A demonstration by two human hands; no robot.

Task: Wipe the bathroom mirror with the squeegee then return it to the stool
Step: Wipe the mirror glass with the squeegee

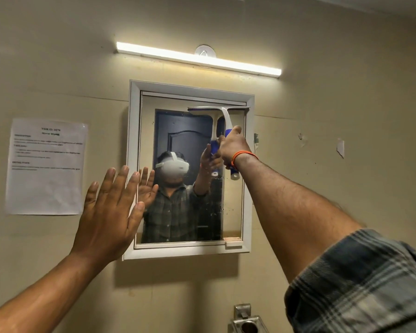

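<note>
1. The right hand is clamped round the squeegee handle, its blade flat against the mirror at one o'clock (near the top edge).
2. The left hand is spread, fingers apart, at the frame's eight o'clock.

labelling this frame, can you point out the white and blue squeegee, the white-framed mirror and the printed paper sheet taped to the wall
white and blue squeegee (227, 120), head view, on the white neck below the blade
white-framed mirror (133, 164), head view, on the left frame
printed paper sheet (46, 186), head view, on its blank lower half

Single head-worn wide-angle view, close to the wall, facing forward and slightly upward at the mirror and light.
</note>
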